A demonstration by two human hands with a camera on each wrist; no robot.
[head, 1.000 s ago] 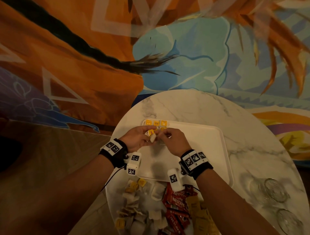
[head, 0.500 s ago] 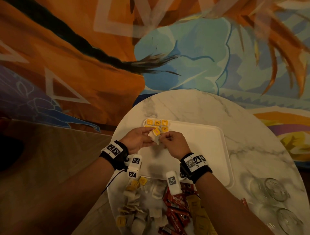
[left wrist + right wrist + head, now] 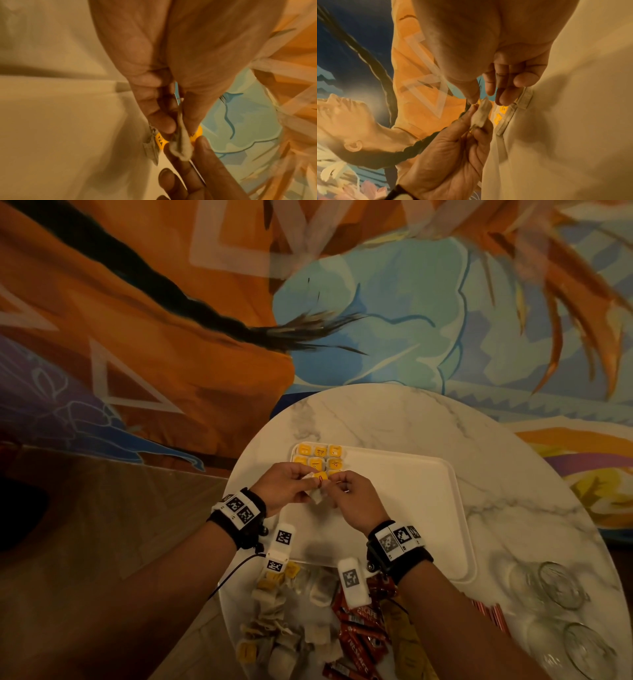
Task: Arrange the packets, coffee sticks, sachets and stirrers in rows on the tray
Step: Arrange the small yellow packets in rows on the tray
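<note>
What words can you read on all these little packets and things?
"TEA": on the yellow tag of the tea bag pinched by the left hand and right hand.
"CAFE": partly readable on a red coffee stick near the table edge.
Print on the yellow tags on the tray: too small to read.
Black-and-white square codes on the wristbands: patterns, not words.

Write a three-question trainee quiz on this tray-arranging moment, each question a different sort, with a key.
1. True or false: the tea bags with yellow tags already placed sit in the tray's far left corner.
2. Multiple choice: the red coffee sticks lie A) on the tray, B) on the table near the person, C) inside the glasses.
3. Fill in: the left hand and right hand together hold one ____.

Key: 1 true; 2 B; 3 tea bag.
</note>
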